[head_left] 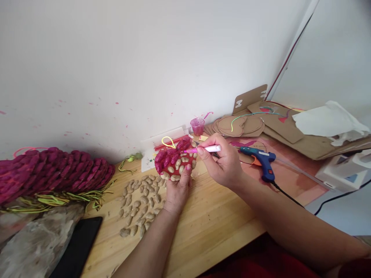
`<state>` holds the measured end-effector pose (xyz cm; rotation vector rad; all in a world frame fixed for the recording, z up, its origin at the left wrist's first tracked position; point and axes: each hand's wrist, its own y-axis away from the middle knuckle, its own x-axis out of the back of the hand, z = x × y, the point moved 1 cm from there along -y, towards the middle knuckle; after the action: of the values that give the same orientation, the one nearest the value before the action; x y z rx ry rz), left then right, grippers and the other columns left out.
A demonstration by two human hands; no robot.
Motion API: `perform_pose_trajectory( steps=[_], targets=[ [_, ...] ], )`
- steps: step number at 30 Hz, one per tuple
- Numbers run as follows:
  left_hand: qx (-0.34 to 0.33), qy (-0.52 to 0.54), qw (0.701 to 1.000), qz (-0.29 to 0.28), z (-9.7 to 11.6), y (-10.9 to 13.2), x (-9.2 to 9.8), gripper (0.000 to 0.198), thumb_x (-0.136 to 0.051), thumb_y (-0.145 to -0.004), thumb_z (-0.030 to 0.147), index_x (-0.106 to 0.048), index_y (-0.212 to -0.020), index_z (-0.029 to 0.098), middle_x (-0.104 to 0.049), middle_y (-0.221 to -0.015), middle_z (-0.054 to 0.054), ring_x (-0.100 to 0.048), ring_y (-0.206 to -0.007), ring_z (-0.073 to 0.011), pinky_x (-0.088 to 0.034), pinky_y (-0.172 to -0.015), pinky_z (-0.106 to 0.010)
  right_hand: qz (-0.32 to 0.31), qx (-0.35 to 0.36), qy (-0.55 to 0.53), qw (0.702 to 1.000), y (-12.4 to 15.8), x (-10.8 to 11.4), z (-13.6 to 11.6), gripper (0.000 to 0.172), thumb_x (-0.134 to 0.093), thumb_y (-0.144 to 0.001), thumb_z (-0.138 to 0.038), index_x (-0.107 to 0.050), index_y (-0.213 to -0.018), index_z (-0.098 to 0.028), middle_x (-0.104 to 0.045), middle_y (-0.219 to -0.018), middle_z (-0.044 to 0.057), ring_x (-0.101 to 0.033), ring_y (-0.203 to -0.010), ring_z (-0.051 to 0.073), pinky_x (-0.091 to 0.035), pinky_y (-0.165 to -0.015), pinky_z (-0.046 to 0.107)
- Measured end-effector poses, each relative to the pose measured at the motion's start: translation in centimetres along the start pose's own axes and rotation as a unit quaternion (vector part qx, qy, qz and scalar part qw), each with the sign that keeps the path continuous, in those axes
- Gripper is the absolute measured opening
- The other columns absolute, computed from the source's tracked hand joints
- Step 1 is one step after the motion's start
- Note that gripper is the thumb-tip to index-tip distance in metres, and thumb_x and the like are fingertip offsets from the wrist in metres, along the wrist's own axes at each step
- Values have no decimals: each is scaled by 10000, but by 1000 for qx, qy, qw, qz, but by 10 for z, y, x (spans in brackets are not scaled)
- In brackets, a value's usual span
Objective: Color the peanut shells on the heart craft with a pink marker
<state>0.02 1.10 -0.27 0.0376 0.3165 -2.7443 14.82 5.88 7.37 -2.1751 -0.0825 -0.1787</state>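
One left hand (176, 191) holds one heart (175, 161); right hand (224, 164), one brush (207, 149).

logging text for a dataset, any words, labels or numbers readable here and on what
None can be read.
Blue glue gun: pale label on its side, too blurred to read.
White sheet behind the shell-covered ornament: small coloured marks, too small to tell.
Paintbrush in the right hand: no print shows.
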Motion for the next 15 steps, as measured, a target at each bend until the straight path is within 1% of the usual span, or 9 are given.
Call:
perform_pose_trajectory(
  steps=[3, 6, 8, 12, 15],
  targets=[
    [10, -12, 999, -31, 4, 0, -1, 449, -726, -897, 601, -567, -753, 207, -485, -546, 41, -411, -469, -102, -305, -452, -255, 8, -12, 2, 1000, 0, 1, 2, 91, -651, -977, -185, -582, -925, -214, -678, -766, -19, -578, -599, 91, -405, -526, 224],
    [9, -25, 999, -40, 7, 1, -1, 491, -731, -887, 617, -539, -691, 210, -491, -543, 29, -421, -478, -105, -302, -461, -263, 4, -10, -35, 999, 1, 0, 2, 78, -646, -984, -197, -583, -942, -216, -682, -779, -14, -585, -616, 96, -426, -539, 225],
    [15, -24, 999, -38, 8, 1, -1, 500, -740, -879, 615, -526, -672, 214, -488, -540, 28, -420, -478, -107, -305, -465, -267, -2, -13, -47, 999, 1, -1, 1, 80, -645, -986, -196, -580, -945, -218, -683, -770, -18, -578, -598, 91, -424, -530, 221],
    [21, -18, 999, -24, 7, 2, 0, 482, -737, -884, 604, -524, -688, 219, -477, -545, 36, -402, -475, -105, -313, -465, -265, 0, -35, -29, 999, 1, 0, 1, 105, -647, -986, -197, -567, -922, -220, -678, -738, -27, -555, -550, 81, -397, -495, 218],
    [15, -14, 999, -26, 5, 2, 0, 456, -749, -881, 588, -535, -723, 218, -482, -563, 40, -414, -486, -106, -319, -464, -259, 5, -38, -41, 998, 2, 0, 2, 95, -647, -990, -218, -571, -932, -221, -687, -756, -16, -591, -585, 95, -436, -525, 228]
  ],
)
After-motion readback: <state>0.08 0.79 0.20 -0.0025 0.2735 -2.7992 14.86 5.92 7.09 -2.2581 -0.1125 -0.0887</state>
